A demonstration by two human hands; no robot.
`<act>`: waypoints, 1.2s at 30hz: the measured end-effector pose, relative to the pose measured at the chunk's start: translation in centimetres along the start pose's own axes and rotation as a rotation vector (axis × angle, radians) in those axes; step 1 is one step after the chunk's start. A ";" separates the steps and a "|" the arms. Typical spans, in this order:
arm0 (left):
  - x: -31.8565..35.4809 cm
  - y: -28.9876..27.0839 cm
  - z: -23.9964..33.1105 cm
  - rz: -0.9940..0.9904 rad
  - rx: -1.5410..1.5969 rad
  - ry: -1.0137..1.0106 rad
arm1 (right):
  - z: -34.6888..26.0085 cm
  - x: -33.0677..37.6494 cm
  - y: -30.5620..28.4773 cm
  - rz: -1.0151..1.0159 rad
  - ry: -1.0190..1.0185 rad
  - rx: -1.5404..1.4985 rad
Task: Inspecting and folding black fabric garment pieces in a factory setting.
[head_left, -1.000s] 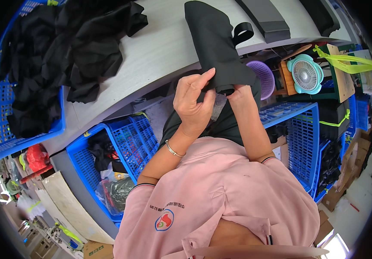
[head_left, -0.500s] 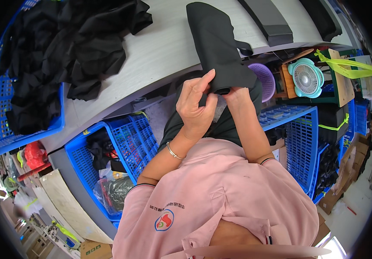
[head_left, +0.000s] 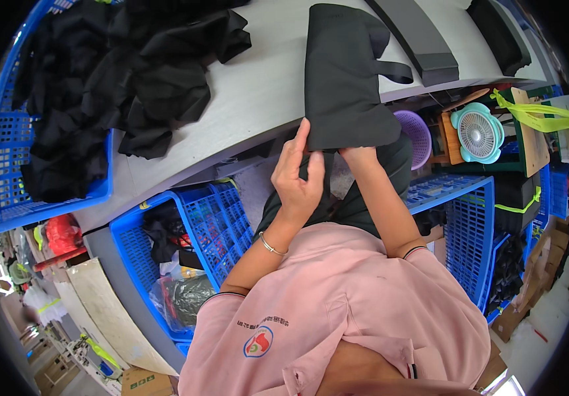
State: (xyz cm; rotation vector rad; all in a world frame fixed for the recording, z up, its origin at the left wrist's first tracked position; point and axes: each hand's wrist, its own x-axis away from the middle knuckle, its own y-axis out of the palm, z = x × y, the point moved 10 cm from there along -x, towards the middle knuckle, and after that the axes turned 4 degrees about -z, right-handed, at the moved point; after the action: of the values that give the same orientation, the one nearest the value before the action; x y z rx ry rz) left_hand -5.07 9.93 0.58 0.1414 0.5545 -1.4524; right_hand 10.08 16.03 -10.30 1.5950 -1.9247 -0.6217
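A black fabric sleeve or pouch (head_left: 344,86), with a strap loop (head_left: 398,71) at its right side, lies partly on the table and hangs over its near edge. My right hand (head_left: 360,154) reaches into or under its lower end; the fingers are hidden by the cloth, so their grip does not show. Along the cloth's lower left edge, my left hand (head_left: 296,177) is open, its fingers stretched upward and its thumb apart. Those fingertips lie against the edge or just beside it.
A heap of black fabric (head_left: 146,72) spills from a blue basket (head_left: 50,214) onto the table (head_left: 258,86). To the right lie a dark flat block (head_left: 423,46) and another black piece (head_left: 501,36). Blue crates (head_left: 208,218), a purple basket (head_left: 416,138) and a teal fan (head_left: 479,133) stand below.
The fabric piece has straightened and spread flatter, its strap loop now showing more fully. My left hand's fingers have turned more upright along its edge. The whole view has shifted slightly.
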 end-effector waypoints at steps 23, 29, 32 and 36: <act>3.0 5.7 -11.7 0.094 1.012 -0.642 | -2.1 3.6 10.9 -0.247 -0.678 1.977; 4.8 8.6 -12.9 -0.040 0.973 -0.868 | -4.1 4.3 12.5 -0.318 -0.800 1.807; 5.0 8.6 -13.9 -0.039 1.008 -0.806 | -1.1 0.6 8.8 -0.335 -0.266 2.075; 8.1 9.7 -13.4 -0.435 0.745 -0.975 | -0.8 1.2 8.1 -0.305 -0.327 2.050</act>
State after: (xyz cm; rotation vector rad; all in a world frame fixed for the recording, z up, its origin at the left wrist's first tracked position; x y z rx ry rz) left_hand 0.74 9.58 -16.86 -0.1211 -0.8085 -1.8672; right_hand 4.59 16.39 -4.20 2.8310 -2.4705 1.8028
